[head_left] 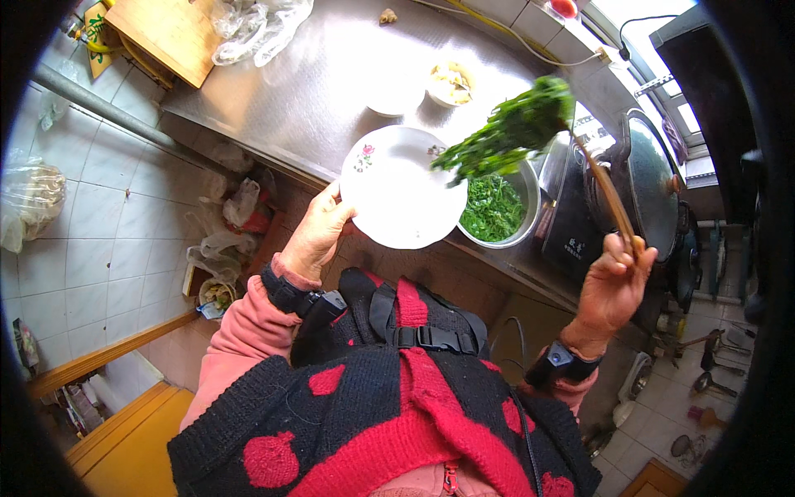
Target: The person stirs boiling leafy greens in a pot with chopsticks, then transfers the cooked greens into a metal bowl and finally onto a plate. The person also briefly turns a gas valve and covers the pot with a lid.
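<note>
My left hand (315, 231) grips the rim of a white plate (404, 199) with a small flower print, held over the counter's front edge. In my right hand (617, 286) is a pair of wooden chopsticks (607, 186), closed on a large clump of green leafy vegetables (517, 128). The clump hangs above the plate's right edge and the pot beside it, slightly blurred. That metal pot (532, 203) stands on the counter with more chopped greens (494, 211) inside.
Behind the plate, a bowl of pale food (450, 84) and a white dish (396, 106) sit on the steel counter (331, 74). A lidded wok (650, 170) stands at right. A cutting board (166, 33) and plastic bags (258, 29) lie far left.
</note>
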A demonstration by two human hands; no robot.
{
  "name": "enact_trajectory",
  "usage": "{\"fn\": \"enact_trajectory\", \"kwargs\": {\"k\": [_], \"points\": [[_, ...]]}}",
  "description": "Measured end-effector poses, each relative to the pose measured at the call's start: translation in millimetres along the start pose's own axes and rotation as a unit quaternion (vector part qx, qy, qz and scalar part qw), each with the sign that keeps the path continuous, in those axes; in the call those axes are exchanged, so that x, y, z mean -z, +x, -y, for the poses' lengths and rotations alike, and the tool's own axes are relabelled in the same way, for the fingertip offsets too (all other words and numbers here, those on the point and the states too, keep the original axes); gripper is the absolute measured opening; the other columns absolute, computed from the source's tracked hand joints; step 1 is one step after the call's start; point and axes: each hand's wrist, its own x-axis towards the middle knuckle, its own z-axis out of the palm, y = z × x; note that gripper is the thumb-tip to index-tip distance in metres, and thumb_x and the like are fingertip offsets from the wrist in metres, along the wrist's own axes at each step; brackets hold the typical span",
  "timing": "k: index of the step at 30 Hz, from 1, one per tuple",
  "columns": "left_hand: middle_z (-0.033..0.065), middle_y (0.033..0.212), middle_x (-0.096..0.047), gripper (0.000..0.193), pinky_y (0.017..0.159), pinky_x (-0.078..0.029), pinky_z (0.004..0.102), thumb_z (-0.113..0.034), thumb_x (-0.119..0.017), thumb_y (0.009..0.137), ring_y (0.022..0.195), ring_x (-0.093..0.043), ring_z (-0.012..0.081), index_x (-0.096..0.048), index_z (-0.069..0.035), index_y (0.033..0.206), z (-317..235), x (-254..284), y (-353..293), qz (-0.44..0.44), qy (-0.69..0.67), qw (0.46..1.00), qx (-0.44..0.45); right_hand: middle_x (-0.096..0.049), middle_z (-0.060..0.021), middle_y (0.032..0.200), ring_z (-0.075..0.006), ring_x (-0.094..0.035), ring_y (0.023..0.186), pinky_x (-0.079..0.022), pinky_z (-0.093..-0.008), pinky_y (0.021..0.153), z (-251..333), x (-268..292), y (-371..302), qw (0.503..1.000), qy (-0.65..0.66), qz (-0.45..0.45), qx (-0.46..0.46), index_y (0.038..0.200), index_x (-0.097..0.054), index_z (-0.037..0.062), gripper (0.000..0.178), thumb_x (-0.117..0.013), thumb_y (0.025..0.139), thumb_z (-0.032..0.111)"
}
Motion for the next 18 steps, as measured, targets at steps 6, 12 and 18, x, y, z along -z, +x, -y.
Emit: {"fn": "enact_trajectory", "kwargs": {"k": [6, 12, 18], "points": [[0.0056, 0.105, -0.057, 0.04, 0.081, -0.047, 0.0258, 0.002, -0.051, 0.078, 0.092, -0.056, 0.0122, -0.047, 0.002, 0.117, 0, -6, -2, 0.035, -0.02, 0.999, -0.003, -0.058, -0.0136, 0.082, -0.0206, -0.06, 0.07, -0.053, -0.0319, 0.06, -59, 20, -14, 0.96, -0.275, -0.058, -0.018, 0.098, -0.054, -0.0003, 0.031, -0.04, 0.094, 0.027], [0.0028, 0.101, -0.058, 0.036, 0.074, -0.05, 0.0252, -0.001, -0.052, 0.078, 0.087, -0.057, 0.0101, -0.048, -0.002, 0.114, -3, -9, -3, 0.018, 0.005, 1.0, 0.021, -0.058, -0.0132, 0.08, -0.0218, -0.06, 0.062, -0.052, -0.0342, 0.055, -65, 14, -31, 0.899, -0.435, 0.015, -0.05, 0.096, -0.057, -0.0023, 0.018, -0.046, 0.09, 0.01], [0.0031, 0.1, -0.058, 0.035, 0.074, -0.05, 0.0263, 0.0, -0.052, 0.078, 0.087, -0.057, 0.0108, -0.049, -0.002, 0.112, 1, -5, 0, 0.016, -0.01, 1.0, -0.008, -0.056, -0.0115, 0.077, -0.0173, -0.055, 0.059, -0.048, -0.0272, 0.047, -27, 31, -28, 0.926, -0.36, -0.107, 0.045, 0.096, -0.055, -0.0001, 0.026, -0.042, 0.093, 0.023]]}}
